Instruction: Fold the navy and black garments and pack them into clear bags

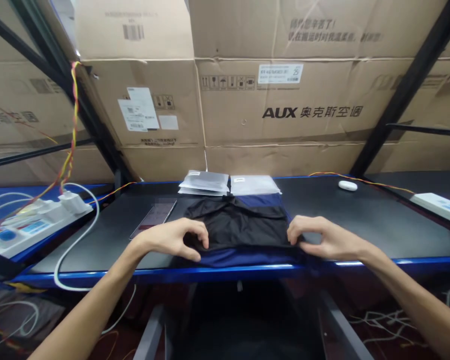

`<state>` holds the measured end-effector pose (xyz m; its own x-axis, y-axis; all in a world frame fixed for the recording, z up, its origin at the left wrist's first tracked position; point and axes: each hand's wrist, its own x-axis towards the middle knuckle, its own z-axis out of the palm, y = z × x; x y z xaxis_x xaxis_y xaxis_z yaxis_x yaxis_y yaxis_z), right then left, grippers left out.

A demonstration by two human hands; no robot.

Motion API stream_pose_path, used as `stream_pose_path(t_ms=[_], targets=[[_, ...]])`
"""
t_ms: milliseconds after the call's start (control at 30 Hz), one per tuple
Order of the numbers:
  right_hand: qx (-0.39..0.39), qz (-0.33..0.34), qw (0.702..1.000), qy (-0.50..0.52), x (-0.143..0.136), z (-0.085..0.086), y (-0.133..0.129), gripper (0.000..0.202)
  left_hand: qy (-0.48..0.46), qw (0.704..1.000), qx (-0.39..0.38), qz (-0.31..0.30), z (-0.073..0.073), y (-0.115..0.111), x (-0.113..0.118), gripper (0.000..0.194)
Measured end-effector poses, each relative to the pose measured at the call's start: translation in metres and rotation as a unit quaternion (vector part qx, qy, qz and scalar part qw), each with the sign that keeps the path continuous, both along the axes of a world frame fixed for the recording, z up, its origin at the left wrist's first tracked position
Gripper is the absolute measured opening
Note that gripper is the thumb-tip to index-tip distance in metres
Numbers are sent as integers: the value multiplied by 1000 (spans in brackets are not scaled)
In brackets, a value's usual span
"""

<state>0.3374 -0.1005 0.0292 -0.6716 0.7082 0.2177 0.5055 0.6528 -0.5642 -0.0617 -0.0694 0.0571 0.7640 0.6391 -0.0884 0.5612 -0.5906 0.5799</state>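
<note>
A piece of thin black cloth (243, 225) lies folded and wrinkled at the front of the table, over dark blue cloth (243, 258) that shows along its front and at the back right. At its front left corner is my left hand (176, 237), the fingers curled onto the black cloth and the thumb lower down, with a small gap between the tips. My right hand (322, 237) pinches the right edge of the black cloth between bent fingers and thumb. Behind the cloth lie two stacks of frosted plastic bags, a left stack (204, 183) and a right stack (254, 185).
A phone (153, 218) lies left of the cloth. White power strips stand at the far left (37, 225) and far right (440, 206). A small white case (347, 185) sits at the back right. Large cardboard (232, 125) walls the back; a white cable (75, 245) loops over the front edge.
</note>
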Motion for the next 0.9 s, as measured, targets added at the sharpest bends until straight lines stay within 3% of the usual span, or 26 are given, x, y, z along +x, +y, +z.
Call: stream_pose_path(t_ms=[100, 200, 267, 367, 500, 600, 667, 800, 900], targets=[[-43, 39, 998, -34, -3, 1, -6, 15, 28, 999, -36, -19, 4, 1, 0, 24], [-51, -6, 998, -23, -3, 2, -2, 23, 27, 999, -41, 20, 8, 10, 8, 27], [-33, -65, 997, -4, -1, 1, 8, 30, 9, 998, 5, 58, 9, 21, 18, 29], [45, -125, 991, 16, 3, -3, 29, 32, -44, 985, 136, 101, 6, 43, 35, 28], [126, -99, 987, -25, 4, -12, 57, 37, -60, 966, 246, 60, 0, 78, 55, 41], [113, -79, 989, -58, 2, -18, 70, 30, -30, 973, 227, 17, -4, 97, 62, 32], [96, -85, 990, -55, 2, -19, 74, 25, -35, 983, 181, 20, -6, 105, 64, 27], [74, -150, 985, 30, 4, -12, 84, 27, -111, 985, 107, 81, -13, 114, 68, 30], [47, -197, 974, 98, 6, -4, 102, 33, -120, 974, 118, 150, -21, 120, 73, 34]])
